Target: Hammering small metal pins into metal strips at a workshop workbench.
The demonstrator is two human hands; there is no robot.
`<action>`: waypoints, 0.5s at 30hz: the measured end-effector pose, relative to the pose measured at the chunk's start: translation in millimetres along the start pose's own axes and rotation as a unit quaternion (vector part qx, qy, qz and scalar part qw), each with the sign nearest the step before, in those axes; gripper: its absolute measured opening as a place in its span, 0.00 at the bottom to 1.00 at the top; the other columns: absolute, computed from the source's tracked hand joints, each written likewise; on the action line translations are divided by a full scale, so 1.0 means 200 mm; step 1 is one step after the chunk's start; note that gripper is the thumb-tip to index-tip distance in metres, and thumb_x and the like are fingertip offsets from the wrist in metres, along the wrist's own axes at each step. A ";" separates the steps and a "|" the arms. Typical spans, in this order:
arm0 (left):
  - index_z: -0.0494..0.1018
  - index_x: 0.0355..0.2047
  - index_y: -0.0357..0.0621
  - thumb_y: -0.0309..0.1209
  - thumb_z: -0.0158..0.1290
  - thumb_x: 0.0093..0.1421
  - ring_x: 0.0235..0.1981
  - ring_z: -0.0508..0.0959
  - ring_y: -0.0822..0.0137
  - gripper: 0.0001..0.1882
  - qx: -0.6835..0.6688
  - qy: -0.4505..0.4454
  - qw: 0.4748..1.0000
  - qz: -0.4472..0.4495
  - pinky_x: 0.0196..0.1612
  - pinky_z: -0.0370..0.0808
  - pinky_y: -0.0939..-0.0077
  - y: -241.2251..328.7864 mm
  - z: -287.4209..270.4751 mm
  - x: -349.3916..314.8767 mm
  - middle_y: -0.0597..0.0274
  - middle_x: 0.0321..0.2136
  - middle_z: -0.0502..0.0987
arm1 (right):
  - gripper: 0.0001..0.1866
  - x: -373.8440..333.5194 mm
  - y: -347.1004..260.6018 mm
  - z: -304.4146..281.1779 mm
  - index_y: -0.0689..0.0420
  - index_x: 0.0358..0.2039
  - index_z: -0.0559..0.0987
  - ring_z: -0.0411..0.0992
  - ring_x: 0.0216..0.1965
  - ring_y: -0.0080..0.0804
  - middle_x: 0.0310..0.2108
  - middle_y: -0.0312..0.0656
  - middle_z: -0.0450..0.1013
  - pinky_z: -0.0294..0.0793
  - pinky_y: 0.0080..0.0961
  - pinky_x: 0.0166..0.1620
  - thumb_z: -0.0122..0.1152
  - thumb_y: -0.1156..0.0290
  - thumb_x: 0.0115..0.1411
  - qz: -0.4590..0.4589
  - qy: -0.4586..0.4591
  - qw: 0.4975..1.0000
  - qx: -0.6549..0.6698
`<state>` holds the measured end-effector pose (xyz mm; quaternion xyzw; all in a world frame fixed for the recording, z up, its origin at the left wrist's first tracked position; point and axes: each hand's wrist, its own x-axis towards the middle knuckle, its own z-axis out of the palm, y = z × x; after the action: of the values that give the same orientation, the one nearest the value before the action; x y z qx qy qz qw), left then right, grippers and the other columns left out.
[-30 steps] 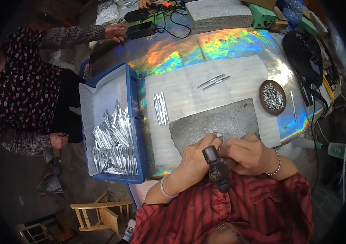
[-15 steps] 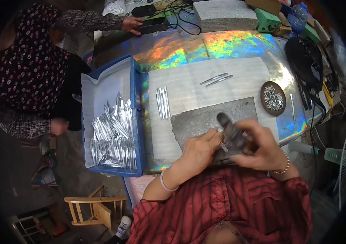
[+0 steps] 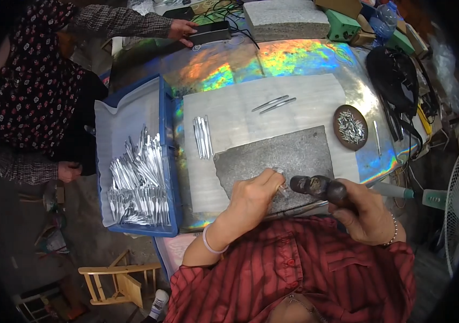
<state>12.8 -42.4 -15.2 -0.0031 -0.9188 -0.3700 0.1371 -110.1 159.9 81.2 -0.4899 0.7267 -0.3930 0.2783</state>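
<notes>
Holds a small silvery metal piece (image 3: 284,187) over the near part of a grey stone slab (image 3: 272,156), pinched between thumb and bent fingertips of the left hand (image 3: 254,195), fingers closed together and partly hiding it. Cannot tell from this angle any contact between piece and slab. Grips a dark hammer (image 3: 315,187) in the right hand (image 3: 367,215), fingers curled closed around a mostly hidden handle, head just to the right of the pinched piece and apart from it in this view. Cannot tell the height of the head above the slab.

Around the slab, partly under it, a white sheet (image 3: 229,110). On the sheet beyond the slab, two slim tweezer-like tools (image 3: 274,104), side by side and slanting; to the left, a short row of silvery strips (image 3: 202,138). Right of the slab, a brown oval dish (image 3: 354,147) full of tiny metal bits (image 3: 351,126); further right, a single slender rod (image 3: 377,138) on the iridescent tabletop (image 3: 294,55).

At left, a blue crate (image 3: 169,167) with a white liner, heaped with silvery strips. Beyond, at the far edge, a pale granite block (image 3: 289,19) and a black box (image 3: 210,33), touched by a co-worker's hand (image 3: 182,31). At far right, a black bag (image 3: 394,75); down at lower left, a wooden chair (image 3: 122,282).
</notes>
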 end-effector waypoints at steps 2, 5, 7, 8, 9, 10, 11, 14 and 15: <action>0.67 0.30 0.43 0.16 0.47 0.43 0.22 0.74 0.55 0.13 -0.013 0.013 1.000 0.013 0.20 0.70 0.64 -0.01 0.01 0.01 0.58 0.25 0.69 | 0.29 0.03 -0.05 -0.02 0.62 0.54 0.61 0.74 0.32 0.46 0.34 0.51 0.72 0.74 0.32 0.32 0.59 0.78 0.51 -0.037 -0.027 0.998 -0.034; 0.70 0.29 0.42 0.14 0.47 0.42 0.23 0.75 0.55 0.13 -0.007 0.015 1.000 -0.009 0.22 0.72 0.68 0.01 0.00 0.01 0.59 0.24 0.71 | 0.32 0.03 -0.04 -0.01 0.62 0.55 0.61 0.73 0.28 0.43 0.30 0.49 0.71 0.73 0.31 0.30 0.60 0.80 0.48 -0.074 -0.022 0.996 -0.046; 0.70 0.29 0.43 0.14 0.47 0.42 0.22 0.75 0.55 0.13 -0.002 0.017 1.000 -0.008 0.21 0.71 0.68 0.01 0.00 0.01 0.59 0.24 0.71 | 0.32 0.04 -0.04 -0.01 0.62 0.55 0.61 0.73 0.27 0.41 0.30 0.48 0.71 0.73 0.30 0.28 0.60 0.80 0.48 -0.095 -0.009 0.994 -0.056; 0.70 0.29 0.43 0.14 0.47 0.43 0.22 0.75 0.56 0.13 0.004 0.018 1.000 -0.009 0.21 0.71 0.69 0.02 -0.01 0.01 0.59 0.24 0.71 | 0.33 0.04 -0.05 -0.01 0.62 0.55 0.61 0.73 0.26 0.40 0.29 0.47 0.70 0.72 0.30 0.27 0.60 0.81 0.47 -0.116 0.004 0.991 -0.065; 0.70 0.29 0.43 0.14 0.47 0.43 0.22 0.75 0.56 0.13 0.004 0.020 1.000 -0.008 0.21 0.71 0.69 0.02 -0.01 0.01 0.59 0.24 0.71 | 0.33 0.03 -0.06 -0.01 0.62 0.55 0.61 0.73 0.26 0.40 0.29 0.47 0.70 0.72 0.30 0.27 0.60 0.81 0.47 -0.116 0.003 0.991 -0.067; 0.69 0.29 0.43 0.15 0.47 0.43 0.22 0.75 0.56 0.12 0.002 0.020 1.000 0.003 0.20 0.71 0.66 0.01 0.00 0.01 0.59 0.24 0.70 | 0.33 0.03 -0.06 -0.01 0.62 0.55 0.60 0.73 0.26 0.39 0.28 0.47 0.70 0.72 0.30 0.27 0.61 0.81 0.47 -0.115 0.004 0.990 -0.077; 0.67 0.30 0.42 0.16 0.47 0.44 0.21 0.74 0.56 0.11 0.001 0.020 1.000 0.015 0.19 0.70 0.64 0.00 0.00 0.01 0.59 0.25 0.69 | 0.34 0.03 -0.06 -0.01 0.62 0.55 0.60 0.72 0.25 0.39 0.28 0.47 0.70 0.72 0.29 0.26 0.61 0.81 0.47 -0.114 0.005 0.990 -0.088; 0.68 0.30 0.43 0.17 0.47 0.44 0.21 0.74 0.55 0.12 -0.007 0.014 1.000 0.022 0.19 0.70 0.64 -0.01 0.02 0.03 0.59 0.25 0.69 | 0.32 0.02 -0.05 -0.01 0.62 0.55 0.61 0.72 0.25 0.39 0.28 0.46 0.70 0.72 0.29 0.26 0.61 0.79 0.48 -0.094 -0.004 0.990 -0.110; 0.68 0.30 0.43 0.17 0.47 0.44 0.21 0.74 0.55 0.12 -0.011 0.013 0.999 0.029 0.19 0.70 0.64 0.00 0.01 0.02 0.59 0.25 0.69 | 0.32 0.02 -0.06 0.00 0.62 0.55 0.61 0.72 0.25 0.39 0.28 0.46 0.70 0.72 0.29 0.26 0.61 0.79 0.48 -0.089 0.001 0.989 -0.115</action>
<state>7.3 -42.0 -16.2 -0.0266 -0.9122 -0.3763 0.1597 -106.1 153.7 92.1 -0.5812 0.7209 -0.3304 0.1829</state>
